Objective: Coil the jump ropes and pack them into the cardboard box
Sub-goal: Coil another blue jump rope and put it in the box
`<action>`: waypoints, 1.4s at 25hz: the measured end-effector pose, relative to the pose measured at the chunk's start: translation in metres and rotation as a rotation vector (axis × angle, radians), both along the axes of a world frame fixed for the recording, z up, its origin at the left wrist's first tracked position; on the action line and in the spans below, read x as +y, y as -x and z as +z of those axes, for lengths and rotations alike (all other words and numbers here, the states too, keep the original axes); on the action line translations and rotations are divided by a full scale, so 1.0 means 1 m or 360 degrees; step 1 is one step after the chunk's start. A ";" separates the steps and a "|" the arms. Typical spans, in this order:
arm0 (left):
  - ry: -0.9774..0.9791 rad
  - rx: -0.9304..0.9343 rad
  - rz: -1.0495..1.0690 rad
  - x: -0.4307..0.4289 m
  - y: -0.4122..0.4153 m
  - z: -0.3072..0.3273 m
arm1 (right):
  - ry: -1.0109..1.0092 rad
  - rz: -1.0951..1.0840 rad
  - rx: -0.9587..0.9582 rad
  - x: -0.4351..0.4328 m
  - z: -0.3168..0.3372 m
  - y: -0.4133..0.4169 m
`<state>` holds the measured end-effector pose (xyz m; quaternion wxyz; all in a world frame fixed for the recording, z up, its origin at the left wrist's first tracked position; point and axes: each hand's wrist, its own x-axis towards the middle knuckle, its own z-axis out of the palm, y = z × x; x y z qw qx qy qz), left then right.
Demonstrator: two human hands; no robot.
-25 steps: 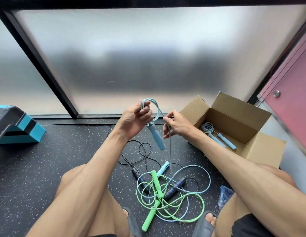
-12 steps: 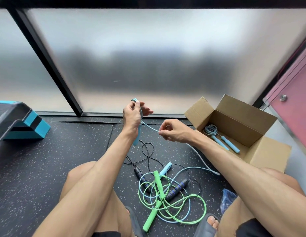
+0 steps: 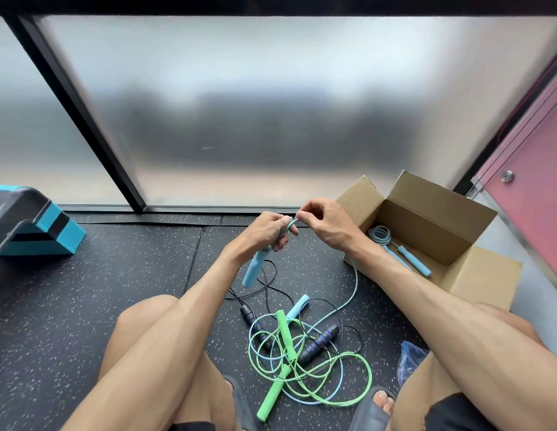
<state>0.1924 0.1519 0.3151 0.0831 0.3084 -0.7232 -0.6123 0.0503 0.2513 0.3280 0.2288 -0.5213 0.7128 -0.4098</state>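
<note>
Pinching blue rope [image 3: 253, 273], left hand [image 3: 264, 233] and right hand [image 3: 322, 223], formerly apart.

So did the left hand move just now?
Yes. The left hand, gripping the blue jump rope, shifted right toward the cardboard box, meeting the right hand.

Matt corrugated cardboard box [image 3: 485, 276]; speckled, seemingly rubber floor [image 3: 84, 306]; frosted glass [image 3: 240, 104]

The far side is closed by frosted glass [image 3: 271, 88], through which daylight is diffused, divided by a black frame bar [image 3: 84, 119]. The floor [image 3: 84, 306] is laid with black speckled mats. A teal-and-black step platform [image 3: 37, 231] is set at left, a pink panel [image 3: 532, 188] with a metal knob [image 3: 507, 176] at right.
</note>
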 end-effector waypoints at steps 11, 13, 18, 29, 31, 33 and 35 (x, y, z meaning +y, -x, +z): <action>-0.0970 0.0701 -0.0097 -0.004 -0.006 0.016 | -0.0085 -0.0181 -0.0479 -0.002 0.001 0.003; -0.1104 0.0891 0.0040 -0.005 -0.007 0.019 | -0.0237 -0.0124 -0.0632 -0.001 -0.002 0.001; -0.1075 0.1141 0.0421 -0.010 -0.004 0.021 | -0.0579 -0.0007 -0.0723 0.001 -0.011 -0.004; -0.0170 0.0949 0.0991 -0.020 -0.005 0.009 | -0.0659 0.0309 -0.0449 0.004 -0.009 -0.015; 0.0078 0.0773 0.0947 -0.019 -0.003 0.005 | -0.0545 0.0339 -0.0331 0.002 -0.007 -0.016; 0.0269 0.0615 0.0862 -0.019 -0.002 0.000 | -0.0436 0.0301 -0.0234 0.000 -0.003 -0.017; 0.0485 0.0443 0.0723 -0.020 -0.002 -0.003 | -0.0335 0.0239 -0.0151 0.000 0.000 -0.016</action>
